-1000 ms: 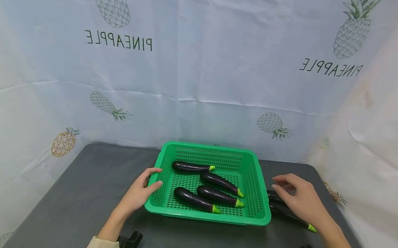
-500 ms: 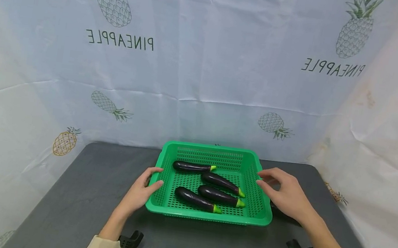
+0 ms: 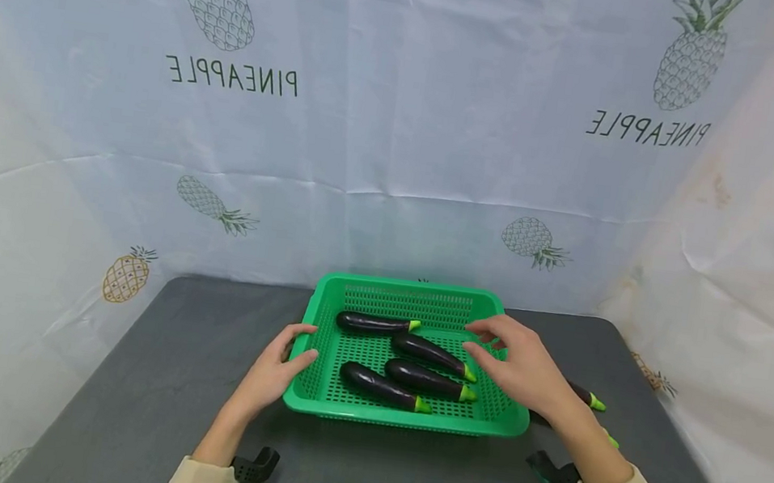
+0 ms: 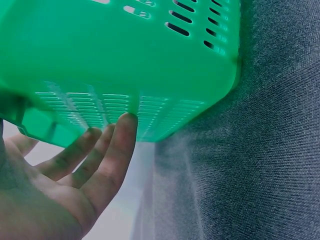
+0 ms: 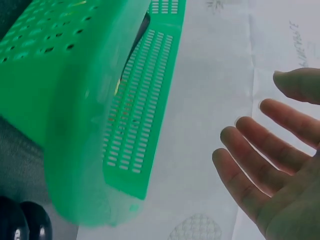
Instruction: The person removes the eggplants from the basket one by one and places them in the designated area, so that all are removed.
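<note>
Several dark purple eggplants with green stem ends lie in a green plastic basket (image 3: 408,419), among them a front one (image 3: 377,385) and a back one (image 3: 372,324). My left hand (image 3: 270,373) rests at the basket's left side, thumb at the rim. In the left wrist view its fingers (image 4: 112,165) lie nearly straight against the outer wall. My right hand (image 3: 521,365) hovers over the basket's right rim, holding nothing, its fingers (image 5: 255,160) relaxed and spread. Two more eggplants, one of them (image 3: 587,395) showing its stem end, lie right of the basket, partly hidden by my right forearm.
The basket stands on a dark grey table (image 3: 356,474), near its back edge. Behind and beside the table hangs a pale cloth (image 3: 430,133) with pineapple prints. A dark wrist mount (image 3: 255,465) sits on my left wrist, and another (image 3: 553,474) on my right.
My right hand has moved left, from over the eggplants outside the basket to above its right rim, uncovering one of their stem ends. My left hand and the basket stay put.
</note>
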Action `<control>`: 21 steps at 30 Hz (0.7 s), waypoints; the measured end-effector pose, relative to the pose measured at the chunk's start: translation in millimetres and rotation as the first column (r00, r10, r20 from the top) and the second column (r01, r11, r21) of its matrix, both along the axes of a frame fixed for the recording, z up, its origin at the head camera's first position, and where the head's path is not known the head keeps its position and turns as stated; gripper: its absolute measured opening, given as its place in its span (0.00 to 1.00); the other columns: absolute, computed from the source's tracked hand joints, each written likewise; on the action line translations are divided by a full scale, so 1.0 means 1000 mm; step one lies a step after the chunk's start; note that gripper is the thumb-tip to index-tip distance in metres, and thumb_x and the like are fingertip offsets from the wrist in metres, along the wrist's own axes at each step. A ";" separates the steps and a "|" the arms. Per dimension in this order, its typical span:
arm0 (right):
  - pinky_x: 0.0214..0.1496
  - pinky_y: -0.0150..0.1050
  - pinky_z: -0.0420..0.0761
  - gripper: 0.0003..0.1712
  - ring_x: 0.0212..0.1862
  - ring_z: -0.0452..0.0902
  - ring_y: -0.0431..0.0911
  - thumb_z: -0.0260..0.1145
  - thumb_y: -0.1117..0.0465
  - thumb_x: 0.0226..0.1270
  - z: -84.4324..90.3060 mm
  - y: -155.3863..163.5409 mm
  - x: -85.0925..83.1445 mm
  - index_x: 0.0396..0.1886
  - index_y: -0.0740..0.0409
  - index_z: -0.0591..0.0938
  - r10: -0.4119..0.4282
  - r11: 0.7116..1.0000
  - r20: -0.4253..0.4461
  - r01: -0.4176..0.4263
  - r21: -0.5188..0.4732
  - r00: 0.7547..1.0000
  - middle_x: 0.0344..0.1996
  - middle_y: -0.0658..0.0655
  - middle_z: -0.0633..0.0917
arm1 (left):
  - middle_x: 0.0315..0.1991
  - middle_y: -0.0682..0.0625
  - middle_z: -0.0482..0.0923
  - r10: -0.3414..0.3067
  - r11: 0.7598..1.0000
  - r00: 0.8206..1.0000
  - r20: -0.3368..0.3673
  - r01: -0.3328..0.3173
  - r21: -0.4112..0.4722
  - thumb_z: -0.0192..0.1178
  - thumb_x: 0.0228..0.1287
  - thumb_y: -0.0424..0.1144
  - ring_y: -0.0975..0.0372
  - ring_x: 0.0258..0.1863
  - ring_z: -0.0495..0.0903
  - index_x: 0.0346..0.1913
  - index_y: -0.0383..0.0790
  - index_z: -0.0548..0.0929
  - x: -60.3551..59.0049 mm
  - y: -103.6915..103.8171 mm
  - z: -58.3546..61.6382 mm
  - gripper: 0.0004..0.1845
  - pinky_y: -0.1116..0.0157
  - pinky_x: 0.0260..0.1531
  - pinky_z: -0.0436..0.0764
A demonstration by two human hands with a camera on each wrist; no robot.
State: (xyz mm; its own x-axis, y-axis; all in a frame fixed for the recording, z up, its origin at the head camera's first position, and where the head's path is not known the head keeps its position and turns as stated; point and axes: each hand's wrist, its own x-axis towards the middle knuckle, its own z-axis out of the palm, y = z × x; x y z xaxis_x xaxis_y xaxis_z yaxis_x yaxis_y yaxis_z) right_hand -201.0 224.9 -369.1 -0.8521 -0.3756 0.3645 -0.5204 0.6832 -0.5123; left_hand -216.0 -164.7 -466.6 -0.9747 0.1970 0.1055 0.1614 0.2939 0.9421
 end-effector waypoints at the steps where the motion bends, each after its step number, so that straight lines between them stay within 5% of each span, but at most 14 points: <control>1: 0.49 0.48 0.82 0.15 0.49 0.80 0.47 0.69 0.58 0.73 0.000 -0.002 -0.001 0.56 0.55 0.84 0.000 1.000 0.004 0.000 0.005 1.000 0.50 0.50 0.83 | 0.76 0.40 0.60 0.001 1.000 1.000 0.000 -0.001 -0.001 0.59 0.76 0.48 0.46 0.75 0.61 0.73 0.47 0.68 0.000 0.000 0.000 0.27 0.41 0.63 0.70; 21: 0.50 0.49 0.80 0.18 0.50 0.79 0.50 0.67 0.52 0.74 -0.024 -0.037 -0.013 0.57 0.54 0.84 0.019 0.996 0.104 -0.028 0.080 0.994 0.51 0.52 0.82 | 0.78 0.39 0.56 0.001 1.000 1.000 -0.014 -0.001 -0.007 0.59 0.76 0.46 0.43 0.78 0.52 0.73 0.45 0.68 0.001 0.000 0.000 0.27 0.38 0.68 0.62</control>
